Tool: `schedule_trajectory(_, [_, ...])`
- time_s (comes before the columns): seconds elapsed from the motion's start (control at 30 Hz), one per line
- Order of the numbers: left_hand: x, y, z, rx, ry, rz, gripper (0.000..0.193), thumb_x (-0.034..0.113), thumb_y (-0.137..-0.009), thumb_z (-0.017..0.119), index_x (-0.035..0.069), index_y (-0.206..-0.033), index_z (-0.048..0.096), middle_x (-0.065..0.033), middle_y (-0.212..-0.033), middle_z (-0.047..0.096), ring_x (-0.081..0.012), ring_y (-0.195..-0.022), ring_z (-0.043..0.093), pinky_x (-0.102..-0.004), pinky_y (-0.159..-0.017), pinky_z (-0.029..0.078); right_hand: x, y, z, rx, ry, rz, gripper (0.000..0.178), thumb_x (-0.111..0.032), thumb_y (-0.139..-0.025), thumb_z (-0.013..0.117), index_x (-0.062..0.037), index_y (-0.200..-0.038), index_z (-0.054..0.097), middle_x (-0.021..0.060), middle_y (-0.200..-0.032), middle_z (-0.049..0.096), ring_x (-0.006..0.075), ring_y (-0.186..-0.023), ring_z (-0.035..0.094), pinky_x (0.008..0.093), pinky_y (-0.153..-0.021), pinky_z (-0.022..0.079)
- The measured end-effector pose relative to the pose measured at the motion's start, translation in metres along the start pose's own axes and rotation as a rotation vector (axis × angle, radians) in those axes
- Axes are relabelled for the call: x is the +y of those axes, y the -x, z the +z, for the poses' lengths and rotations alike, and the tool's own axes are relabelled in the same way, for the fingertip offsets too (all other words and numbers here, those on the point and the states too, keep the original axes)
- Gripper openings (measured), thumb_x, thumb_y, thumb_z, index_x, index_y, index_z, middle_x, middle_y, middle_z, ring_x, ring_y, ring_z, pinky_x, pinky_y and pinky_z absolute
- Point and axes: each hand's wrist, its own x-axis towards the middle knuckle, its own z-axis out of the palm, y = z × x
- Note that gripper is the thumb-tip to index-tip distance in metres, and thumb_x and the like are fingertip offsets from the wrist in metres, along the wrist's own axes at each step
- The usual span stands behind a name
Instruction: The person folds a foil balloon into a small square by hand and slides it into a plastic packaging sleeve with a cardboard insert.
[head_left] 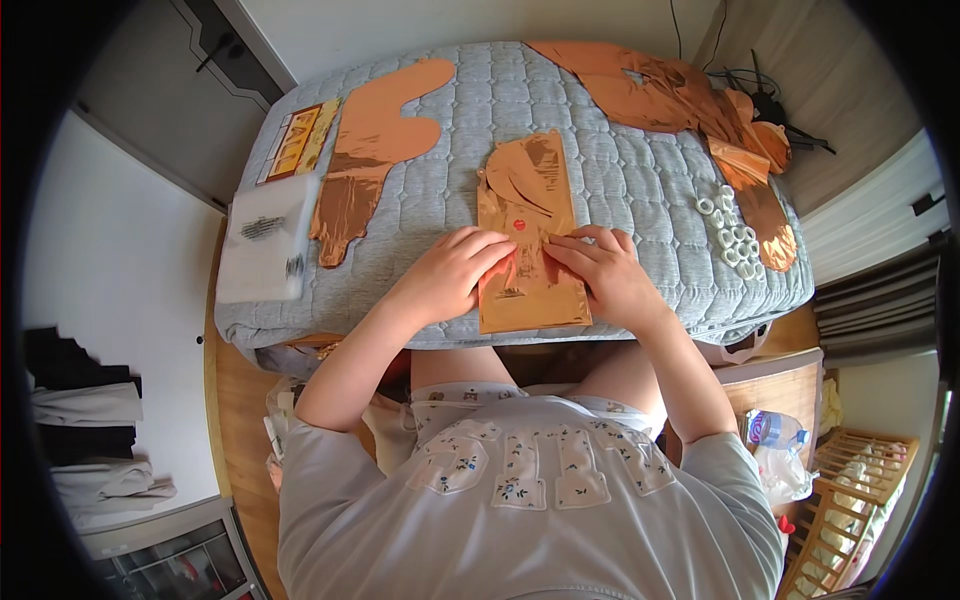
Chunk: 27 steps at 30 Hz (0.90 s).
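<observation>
Your left hand (458, 268) and right hand (608, 270), equally near, curl over the copper foil packet (535, 305), pinch unclear; its long axis runs from the near edge of the mattress (655, 215).

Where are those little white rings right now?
In the head view, the white rings lie on the right part of the mattress, right of the right hand, beside the copper foil's lower end.
</observation>
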Motion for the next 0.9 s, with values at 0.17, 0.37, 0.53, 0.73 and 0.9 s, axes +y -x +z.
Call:
schedule_trajectory(0.17, [-0.001, -0.001, -0.001, 0.0, 0.009, 0.012, 0.054, 0.013, -0.086, 0.073, 0.007, -0.138, 0.06, -0.0107, -0.138, 0.059, -0.0327, -0.125, 0.057, -0.0439, -0.107, 0.047, -0.001, 0.0, 0.002, 0.018, -0.091, 0.037, 0.058, -0.02, -0.083, 0.073, -0.0129, -0.139, 0.063, 0.0061, -0.139, 0.065, 0.0267, -0.121, 0.06, 0.0429, -0.106, 0.039])
schedule_trajectory(0.37, [-0.002, -0.003, -0.002, 0.014, 0.011, 0.015, 0.055, 0.013, -0.085, 0.075, 0.009, -0.138, 0.06, -0.0099, -0.139, 0.059, -0.0325, -0.126, 0.057, -0.044, -0.108, 0.047, 0.0, -0.001, 0.002, 0.028, -0.077, 0.003, 0.056, -0.02, -0.084, 0.072, -0.0149, -0.139, 0.063, 0.0021, -0.142, 0.064, 0.0274, -0.12, 0.06, 0.0419, -0.105, 0.039])
schedule_trajectory(0.53, [-0.003, -0.005, -0.007, -0.037, 0.006, 0.026, 0.051, 0.013, -0.083, 0.076, 0.009, -0.133, 0.064, -0.0076, -0.137, 0.061, -0.0302, -0.125, 0.058, -0.043, -0.107, 0.048, 0.004, -0.002, 0.005, -0.001, -0.132, -0.004, 0.046, -0.018, -0.085, 0.072, -0.0148, -0.131, 0.07, 0.0008, -0.137, 0.067, 0.0275, -0.12, 0.06, 0.0403, -0.105, 0.039])
schedule_trajectory(0.73, [-0.004, -0.014, -0.008, 0.071, 0.302, -0.182, 0.027, 0.013, -0.09, 0.071, 0.004, -0.115, 0.071, -0.0112, -0.109, 0.069, -0.0338, -0.103, 0.065, -0.0429, -0.088, 0.053, 0.014, -0.017, 0.006, 0.104, -0.194, 0.018, 0.031, -0.017, -0.09, 0.074, -0.0109, -0.12, 0.072, 0.0035, -0.115, 0.076, 0.0252, -0.108, 0.067, 0.0401, -0.098, 0.046])
schedule_trajectory(0.9, [-0.005, -0.032, -0.016, 0.042, 0.494, -0.566, 0.033, 0.027, -0.096, 0.074, 0.0, -0.115, 0.072, -0.0108, -0.084, 0.074, -0.0129, -0.069, 0.065, -0.0319, -0.066, 0.05, 0.014, -0.041, 0.018, 0.141, -0.695, 0.533, 0.032, -0.024, -0.102, 0.067, 0.0017, -0.122, 0.065, 0.016, -0.103, 0.076, 0.021, -0.089, 0.072, 0.0336, -0.081, 0.055])
